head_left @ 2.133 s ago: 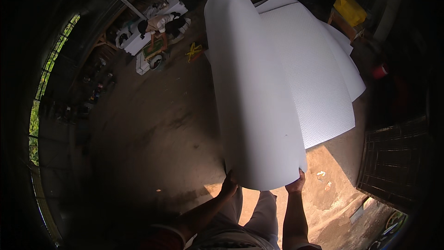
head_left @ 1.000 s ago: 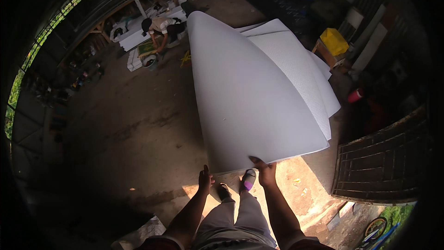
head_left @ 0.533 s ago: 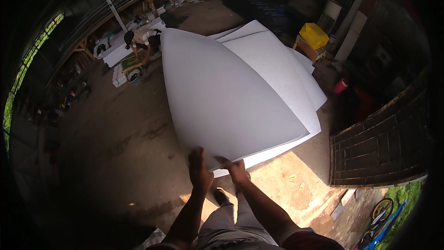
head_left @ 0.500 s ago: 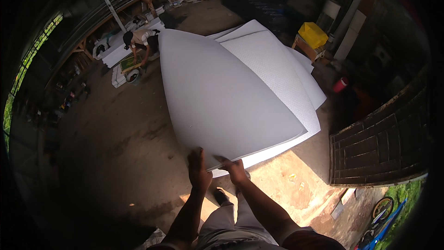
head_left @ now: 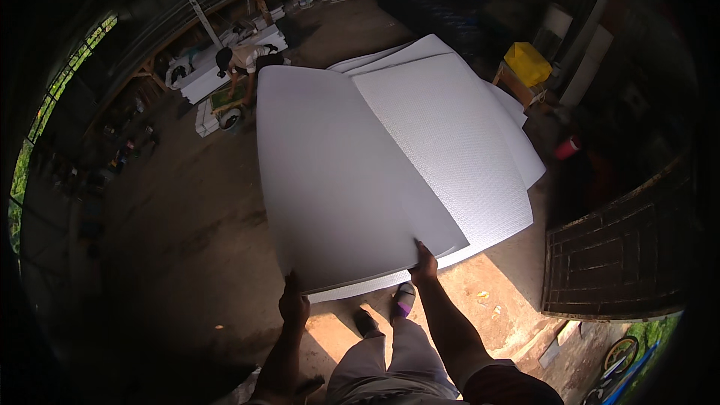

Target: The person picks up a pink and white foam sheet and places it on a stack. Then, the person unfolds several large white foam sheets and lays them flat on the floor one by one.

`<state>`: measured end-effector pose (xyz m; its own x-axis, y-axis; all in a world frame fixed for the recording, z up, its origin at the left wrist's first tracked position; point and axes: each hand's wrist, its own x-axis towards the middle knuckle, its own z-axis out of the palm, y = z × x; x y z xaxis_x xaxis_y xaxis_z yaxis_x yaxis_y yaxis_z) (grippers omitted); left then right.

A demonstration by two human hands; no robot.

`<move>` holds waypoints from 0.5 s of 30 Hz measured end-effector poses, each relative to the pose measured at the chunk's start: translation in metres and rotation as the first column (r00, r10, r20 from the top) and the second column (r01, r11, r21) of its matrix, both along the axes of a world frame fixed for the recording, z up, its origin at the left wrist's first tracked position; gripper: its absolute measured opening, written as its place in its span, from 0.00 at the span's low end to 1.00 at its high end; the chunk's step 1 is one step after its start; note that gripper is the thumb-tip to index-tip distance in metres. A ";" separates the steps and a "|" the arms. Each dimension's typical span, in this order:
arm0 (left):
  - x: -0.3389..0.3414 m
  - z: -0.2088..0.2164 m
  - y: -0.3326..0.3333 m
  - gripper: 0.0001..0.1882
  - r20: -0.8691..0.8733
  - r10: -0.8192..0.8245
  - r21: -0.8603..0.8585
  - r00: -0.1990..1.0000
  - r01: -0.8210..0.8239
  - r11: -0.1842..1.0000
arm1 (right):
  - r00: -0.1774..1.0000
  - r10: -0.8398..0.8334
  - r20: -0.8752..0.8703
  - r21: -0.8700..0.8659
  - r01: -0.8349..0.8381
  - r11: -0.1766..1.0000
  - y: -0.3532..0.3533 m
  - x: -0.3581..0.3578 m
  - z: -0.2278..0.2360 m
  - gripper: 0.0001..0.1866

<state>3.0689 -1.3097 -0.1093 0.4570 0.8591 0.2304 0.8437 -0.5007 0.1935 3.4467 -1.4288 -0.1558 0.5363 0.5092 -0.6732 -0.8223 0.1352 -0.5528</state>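
Note:
A large smooth grey sheet (head_left: 345, 172) stretches away in front of me. Its near left corner is in the grip of my left hand (head_left: 293, 304). Farther right along the same near edge, my right hand (head_left: 425, 262) holds on with its thumb on top; the fingers below are hidden. Under the grey sheet lies a white sheet (head_left: 442, 127) with a fine textured surface, showing on the right and as a strip along the near edge. More white sheets (head_left: 531, 161) fan out beneath it toward the right.
A person (head_left: 244, 60) bends over beside stacked white panels (head_left: 199, 82) at the far left. A yellow container (head_left: 528, 64) sits on a wooden stand at the far right, with a red object (head_left: 568, 148) nearer. A dark panelled door (head_left: 611, 247) stands at right; a bicycle wheel (head_left: 621, 352) is outside.
My right hand has slid right along the near edge, and my left hand has moved left and down to the corner. The grey sheet has shifted left, baring more of the textured sheet.

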 end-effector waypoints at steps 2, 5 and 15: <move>-0.009 -0.009 0.000 0.34 0.013 0.046 -0.010 0.999 -0.046 0.999 | 0.965 0.007 0.260 0.013 -0.011 1.000 0.018 -0.006 0.025 0.20; -0.015 -0.021 -0.010 0.32 0.054 0.100 -0.032 0.993 -0.099 0.995 | 0.844 0.002 0.536 0.087 -0.058 0.995 0.036 -0.008 0.109 0.12; -0.026 -0.037 -0.030 0.20 0.324 0.300 -0.225 0.897 -0.235 0.946 | 0.127 0.327 0.936 -0.230 -0.481 0.846 0.076 -0.119 0.259 0.11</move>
<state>3.0431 -1.3397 -0.1464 0.1217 0.9784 0.1670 0.8022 -0.1961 0.5639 3.3282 -1.3532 0.1034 0.4073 0.8896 0.2069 0.3101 0.0784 -0.9475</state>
